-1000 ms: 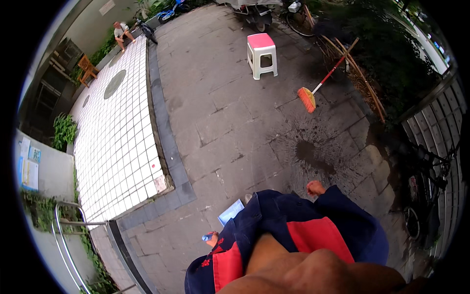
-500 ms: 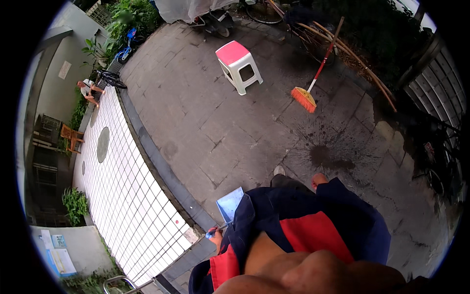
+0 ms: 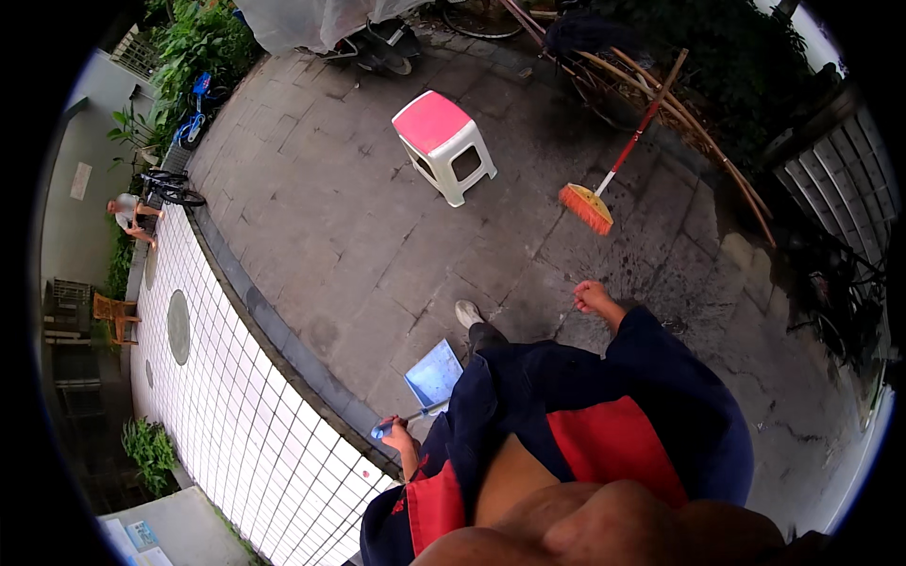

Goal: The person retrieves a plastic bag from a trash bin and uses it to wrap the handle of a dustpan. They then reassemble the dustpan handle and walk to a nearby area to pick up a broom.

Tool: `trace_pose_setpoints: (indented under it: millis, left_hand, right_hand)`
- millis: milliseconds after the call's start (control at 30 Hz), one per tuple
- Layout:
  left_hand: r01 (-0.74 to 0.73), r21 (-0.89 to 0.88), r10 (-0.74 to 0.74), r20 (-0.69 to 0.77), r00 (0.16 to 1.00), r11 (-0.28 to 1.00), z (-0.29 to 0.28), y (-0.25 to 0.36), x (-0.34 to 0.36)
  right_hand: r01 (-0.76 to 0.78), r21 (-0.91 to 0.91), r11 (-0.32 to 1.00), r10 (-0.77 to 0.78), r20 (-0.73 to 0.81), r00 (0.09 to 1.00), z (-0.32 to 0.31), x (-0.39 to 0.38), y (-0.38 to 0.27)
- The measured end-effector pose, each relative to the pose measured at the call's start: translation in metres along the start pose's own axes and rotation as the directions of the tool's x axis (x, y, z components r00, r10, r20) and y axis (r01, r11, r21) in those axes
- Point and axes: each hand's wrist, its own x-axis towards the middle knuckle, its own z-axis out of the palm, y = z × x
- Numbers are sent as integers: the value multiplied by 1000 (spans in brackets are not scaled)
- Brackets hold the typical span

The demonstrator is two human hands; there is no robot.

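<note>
My left hand [image 3: 398, 435] is closed round the handle of a blue dustpan [image 3: 434, 375], which hangs low beside my left leg. Out in front of me, my right hand [image 3: 595, 298] has its fingers loosely curled, and nothing shows in it. A broom [image 3: 587, 206] with orange bristles and a red and white handle stands beyond that hand, its stick leaning back on a pile of poles. Left of the broom is a white plastic stool [image 3: 444, 141] with a pink top.
A raised white-tiled platform [image 3: 236, 377] with a dark kerb runs along the left. A person [image 3: 132, 215] sits at its far end near a bicycle [image 3: 170, 187] and a wooden chair [image 3: 115, 313]. A covered scooter [image 3: 373, 42] stands at the back; wet splashes mark the paving [image 3: 661, 292].
I have moved forward, with one shoe now further out. My right hand has swung forward, away from my body. The dustpan stays in my left hand.
</note>
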Motion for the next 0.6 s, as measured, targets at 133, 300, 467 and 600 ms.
trace_pose_setpoints:
  millis: [133,300,467,600]
  left_hand:
    - [30,-12,-30,17,999,999,83,24,68]
    - [30,115,-56,232,971,993,179,88,131]
    - [43,39,-55,414,909,998,250,119,205]
    - [-52,28,33,463,886,998,313,166,228]
  right_hand:
    - [-195,54,979,201,-159,967,-15,26,37]
    - [-158,308,938,230,-212,950,2,20,52]
    - [-165,193,967,210,-238,948,85,15,-75]
    - [-186,204,961,224,-180,958,95,64,-105]
